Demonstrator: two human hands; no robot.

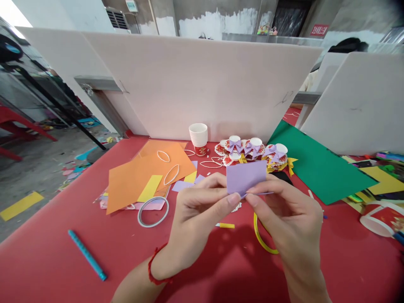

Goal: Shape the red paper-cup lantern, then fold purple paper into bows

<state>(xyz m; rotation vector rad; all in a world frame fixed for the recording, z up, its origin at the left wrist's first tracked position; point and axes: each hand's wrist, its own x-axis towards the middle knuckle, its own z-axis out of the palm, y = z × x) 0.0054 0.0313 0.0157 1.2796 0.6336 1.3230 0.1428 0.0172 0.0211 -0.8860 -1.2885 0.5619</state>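
Note:
Between my two hands is a small piece of purple paper (pixel 246 176), held up over the table with a narrow fold along its lower edge. My left hand (pixel 198 214) pinches the lower left of the paper between thumb and fingers; a red cord bracelet circles that wrist. My right hand (pixel 288 210) pinches the lower right, its thumb close to the left thumb. Behind the paper stand several paper-cup decorations (pixel 254 145) with purple bows and some yellow ribbon. Below the hands lie a yellow ring (pixel 263 240) and a small yellow-and-white stick (pixel 226 225).
On the red table (pixel 132 265) lie orange sheets (pixel 132 174), a silver tape ring (pixel 140 214) and a teal pen (pixel 87 255). White stacked paper cups (pixel 198 134) stand by the white partition (pixel 202 84). Rightward are a green sheet (pixel 318 164) and a red-and-white cup (pixel 378 216).

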